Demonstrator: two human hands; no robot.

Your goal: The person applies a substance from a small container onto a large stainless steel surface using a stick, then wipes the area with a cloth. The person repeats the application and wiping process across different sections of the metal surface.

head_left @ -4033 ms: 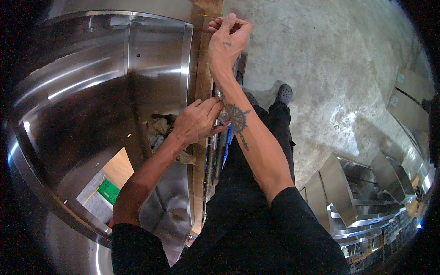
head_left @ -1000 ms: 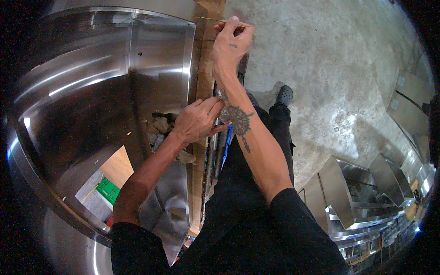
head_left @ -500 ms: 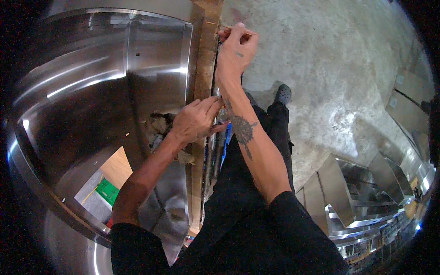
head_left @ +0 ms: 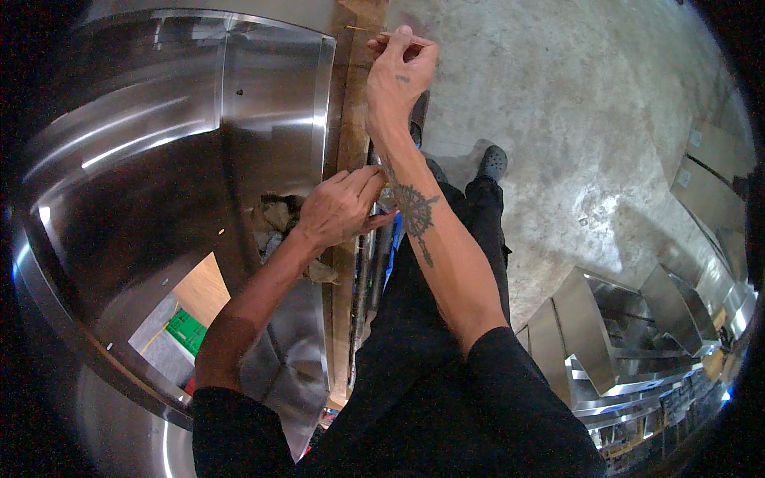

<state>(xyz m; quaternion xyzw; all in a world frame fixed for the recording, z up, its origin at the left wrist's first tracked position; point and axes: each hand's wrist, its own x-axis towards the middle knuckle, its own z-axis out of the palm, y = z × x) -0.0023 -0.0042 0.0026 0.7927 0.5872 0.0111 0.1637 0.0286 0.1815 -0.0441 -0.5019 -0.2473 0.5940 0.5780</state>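
Note:
My right hand (head_left: pixel 401 84) is closed in a pinch on a thin orange-brown rod (head_left: pixel 360 29), beyond the far part of the wooden table edge (head_left: pixel 351 143). One end of the rod sticks out to the left over the wood. Lower down, my left hand (head_left: pixel 339 209) lies across the same edge, thumb and fingers apart; their tips reach towards the items hanging beside the table and are partly hidden by my right forearm. A large shiny sheet-metal piece (head_left: pixel 271 147) with raised rims covers the tabletop. Crumpled, dirty gloves or rags (head_left: pixel 321 273) lie on it beneath my left wrist.
Through a square cutout in the metal, a green object (head_left: pixel 186 331) shows. Below the table edge hang dark tubes and something blue (head_left: pixel 394 248). Folded metal boxes (head_left: pixel 617 323) stand on the right, with cardboard boxes (head_left: pixel 705 175) behind them on the concrete floor (head_left: pixel 574 95).
My right hand has moved slightly left and farther away, carrying the rod, whose end now reaches more over the wood. My left hand has stayed in place.

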